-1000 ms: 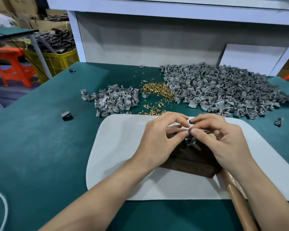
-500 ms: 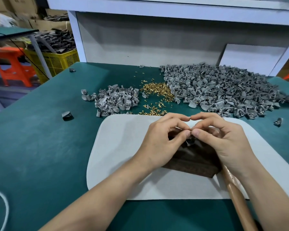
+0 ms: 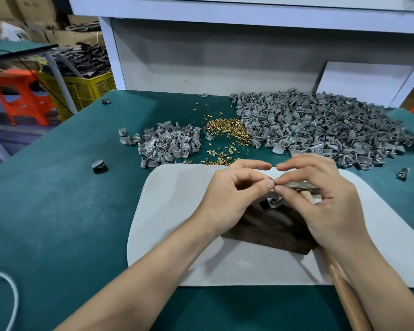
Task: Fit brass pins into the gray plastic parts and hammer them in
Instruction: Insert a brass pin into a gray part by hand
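A gray plastic part (image 3: 274, 202) sits on a dark wooden block (image 3: 268, 229) on the white mat (image 3: 172, 211). My left hand (image 3: 234, 194) and my right hand (image 3: 320, 201) meet fingertip to fingertip just above it. The left thumb and forefinger pinch a small brass pin, mostly hidden. The right thumb and fingers pinch the gray part from the right. A wooden hammer handle (image 3: 344, 292) runs under my right wrist, its head hidden behind the right fingers. Loose brass pins (image 3: 227, 129) lie behind the mat.
A small heap of gray parts (image 3: 167, 144) lies at the left of the pins and a large heap (image 3: 320, 125) at the right. Single gray parts (image 3: 97, 166) (image 3: 402, 174) lie apart on the green table. A white cable (image 3: 12, 297) curls at the near left.
Both hands have lifted slightly and their fingers have spread, so the gray part on the block now shows below the fingertips. The hammer has not moved.
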Demonstrator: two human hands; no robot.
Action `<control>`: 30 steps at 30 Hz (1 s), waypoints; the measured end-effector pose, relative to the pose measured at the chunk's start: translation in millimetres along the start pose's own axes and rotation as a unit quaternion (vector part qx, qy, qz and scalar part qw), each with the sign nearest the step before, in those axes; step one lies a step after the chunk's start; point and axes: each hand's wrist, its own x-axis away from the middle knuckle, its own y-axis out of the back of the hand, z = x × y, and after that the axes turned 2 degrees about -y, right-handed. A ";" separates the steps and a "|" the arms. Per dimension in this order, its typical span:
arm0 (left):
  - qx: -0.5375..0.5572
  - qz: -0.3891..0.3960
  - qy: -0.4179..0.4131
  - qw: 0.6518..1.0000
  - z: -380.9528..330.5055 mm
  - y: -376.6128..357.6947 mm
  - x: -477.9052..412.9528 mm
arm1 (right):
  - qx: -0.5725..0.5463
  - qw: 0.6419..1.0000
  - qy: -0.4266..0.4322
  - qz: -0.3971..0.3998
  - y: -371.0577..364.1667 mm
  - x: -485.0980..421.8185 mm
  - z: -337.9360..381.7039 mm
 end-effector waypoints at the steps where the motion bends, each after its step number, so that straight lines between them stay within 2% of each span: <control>1: -0.001 -0.002 0.002 1.000 0.0 0.1 -0.3 | 0.015 1.000 0.010 -0.001 -1.3 0.1 0.2; 6: -0.032 -0.016 -0.020 0.999 -1.7 -0.7 0.5 | -0.008 0.999 -0.032 0.003 -1.6 0.5 -0.5; 9: -0.225 0.008 -0.088 0.970 3.7 -3.4 3.3 | -0.074 0.993 -0.087 -0.003 2.8 0.2 -3.7; 11: -0.300 0.047 -0.091 0.949 7.3 -5.7 4.5 | -0.090 0.988 -0.122 0.004 0.6 1.6 -4.4; 14: -0.295 0.056 -0.087 0.950 7.9 -5.7 4.7 | -0.099 0.983 -0.154 0.031 -4.2 3.2 -1.5; 20: -0.265 0.033 -0.081 0.960 4.0 -5.6 4.9 | -0.197 0.962 -0.186 0.039 2.1 2.1 2.4; 24: -0.215 -0.030 -0.097 0.971 0.8 -4.5 5.2 | -0.248 0.946 -0.205 0.041 2.1 2.1 4.2; 26: -0.190 -0.026 -0.108 0.975 -0.3 -4.2 4.9 | -0.273 0.938 -0.209 0.034 3.0 0.3 6.0; 30: -0.222 -0.016 -0.165 0.961 -1.2 -4.4 6.0 | -0.267 0.940 -0.213 0.017 4.7 -0.9 8.9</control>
